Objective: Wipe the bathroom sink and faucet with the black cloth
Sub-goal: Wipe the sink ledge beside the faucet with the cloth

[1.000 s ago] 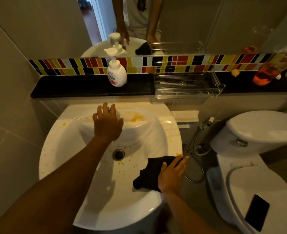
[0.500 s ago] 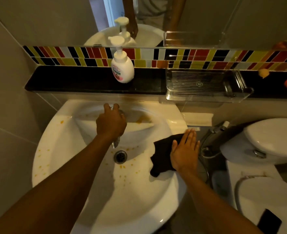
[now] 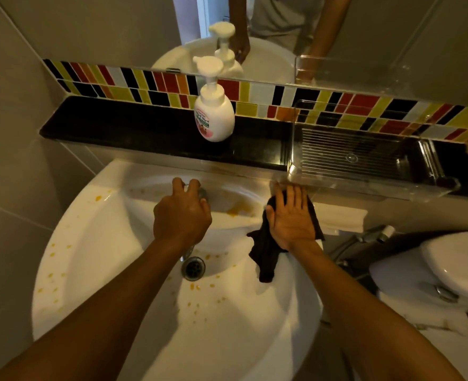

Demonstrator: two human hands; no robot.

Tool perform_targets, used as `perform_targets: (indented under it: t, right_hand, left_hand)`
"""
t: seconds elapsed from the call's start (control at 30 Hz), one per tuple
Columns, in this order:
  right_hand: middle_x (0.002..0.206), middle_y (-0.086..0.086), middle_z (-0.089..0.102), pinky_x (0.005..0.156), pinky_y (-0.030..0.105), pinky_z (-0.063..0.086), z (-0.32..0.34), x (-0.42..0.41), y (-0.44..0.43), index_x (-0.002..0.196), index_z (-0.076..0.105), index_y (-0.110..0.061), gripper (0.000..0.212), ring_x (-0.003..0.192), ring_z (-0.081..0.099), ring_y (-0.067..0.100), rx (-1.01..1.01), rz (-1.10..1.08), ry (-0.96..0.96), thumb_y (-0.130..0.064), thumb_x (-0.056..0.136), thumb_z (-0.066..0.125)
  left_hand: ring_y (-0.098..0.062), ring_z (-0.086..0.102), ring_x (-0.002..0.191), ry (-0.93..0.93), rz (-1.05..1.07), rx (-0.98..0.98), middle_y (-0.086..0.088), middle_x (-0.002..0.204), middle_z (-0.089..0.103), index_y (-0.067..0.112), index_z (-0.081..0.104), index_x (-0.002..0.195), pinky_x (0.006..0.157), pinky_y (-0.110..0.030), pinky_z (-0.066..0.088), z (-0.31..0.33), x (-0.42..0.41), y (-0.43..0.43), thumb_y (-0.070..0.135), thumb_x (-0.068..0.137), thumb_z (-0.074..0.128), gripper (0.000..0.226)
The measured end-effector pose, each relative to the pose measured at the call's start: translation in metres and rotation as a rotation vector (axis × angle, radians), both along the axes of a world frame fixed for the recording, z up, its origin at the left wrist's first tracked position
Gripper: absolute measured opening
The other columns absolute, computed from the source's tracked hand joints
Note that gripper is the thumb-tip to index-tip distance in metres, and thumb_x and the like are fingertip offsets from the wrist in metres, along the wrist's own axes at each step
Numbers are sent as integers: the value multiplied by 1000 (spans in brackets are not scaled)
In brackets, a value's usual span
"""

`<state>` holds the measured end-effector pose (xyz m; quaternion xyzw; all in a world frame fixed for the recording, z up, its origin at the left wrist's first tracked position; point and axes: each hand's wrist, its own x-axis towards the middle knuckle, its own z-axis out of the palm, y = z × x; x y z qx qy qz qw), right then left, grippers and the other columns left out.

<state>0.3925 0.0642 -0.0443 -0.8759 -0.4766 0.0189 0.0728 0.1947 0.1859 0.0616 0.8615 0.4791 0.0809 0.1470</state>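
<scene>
A white round sink [image 3: 95, 243] fills the lower middle, speckled with orange spots and an orange smear near its back. My left hand [image 3: 181, 215] is closed over the chrome faucet [image 3: 203, 194], which is mostly hidden under it. The drain [image 3: 193, 268] lies just below that hand. My right hand [image 3: 292, 218] lies flat, fingers spread, pressing the black cloth [image 3: 265, 257] onto the sink's back right rim. Part of the cloth hangs down into the basin.
A white soap pump bottle [image 3: 214, 116] stands on the black ledge [image 3: 133, 127] behind the sink. A clear plastic tray [image 3: 364, 160] sits on the ledge at right, overhanging my right hand. A toilet tank [image 3: 431, 270] and a spray hose [image 3: 373, 235] stand at right.
My right hand has slid the black cloth along the sink's right rim from the front to the back corner. My left hand has closed around the faucet.
</scene>
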Motion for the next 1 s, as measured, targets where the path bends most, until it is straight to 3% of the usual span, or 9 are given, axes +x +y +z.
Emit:
perform_targets:
  t: [0.1,0.17,0.23,0.33,0.43,0.67,0.73,0.83,1.0]
  right_hand:
    - [139,19,42,115,49,27,4,2,1,140,33,-15,49,134,35,37,168,-10,62,-38,98,36]
    - [136,15,42,111,46,34,3,0,-4,135,38,-16,45,130,37,32,241,-111,107,-38,96,39]
    - [149,14,30,115,44,29,-2,-4,-12,141,32,-15,53,138,29,32,152,-183,118,-43,96,36]
    - [161,14,4,121,42,4,-11,-14,-33,152,7,-13,66,148,0,30,-35,-142,71,-47,98,25]
    - [161,13,-5,121,44,0,-8,-31,-65,152,-2,-12,67,148,-10,28,-61,-182,104,-43,99,25]
    - [162,8,3,118,49,23,-5,-140,-169,152,6,-15,63,148,8,28,96,-491,361,-39,99,29]
    - [162,6,9,118,48,21,-6,-175,-195,153,6,-20,61,147,16,28,179,-504,426,-38,99,29]
    - [161,2,9,118,42,15,-5,-202,-200,150,-4,-32,66,148,13,22,380,-538,638,-32,98,36]
    - [162,8,-2,120,42,17,-11,-157,-160,152,-4,-15,66,148,6,26,279,-650,498,-34,99,31]
  left_hand:
    - [-33,59,92,1,3,-5,-14,130,45,16,47,129,82,-45,53,2,1,-2,32,95,48,38]
    - [-34,60,92,-6,3,-13,-14,130,46,16,47,129,82,-46,53,3,1,-3,32,95,48,38]
    - [-34,60,91,-5,4,-10,-14,130,46,16,47,129,81,-45,54,4,1,-3,32,95,48,38]
    - [-35,60,90,2,-4,-5,-15,129,45,15,47,128,81,-47,54,4,1,-2,32,95,48,38]
    - [-37,60,90,-12,-13,-7,-16,130,45,14,48,127,82,-48,54,3,0,-2,32,95,48,37]
    - [-39,59,93,8,-3,21,-16,130,45,16,48,127,79,-45,51,-3,0,0,31,94,47,37]
    - [-41,58,95,21,-1,41,-17,128,46,16,48,127,79,-45,49,-6,1,1,31,94,47,36]
    - [-41,58,94,39,14,70,-17,127,47,17,49,126,78,-45,48,-10,1,2,32,93,47,36]
    - [-39,59,90,11,16,82,-17,125,48,17,49,122,76,-45,50,-15,2,4,34,92,46,34]
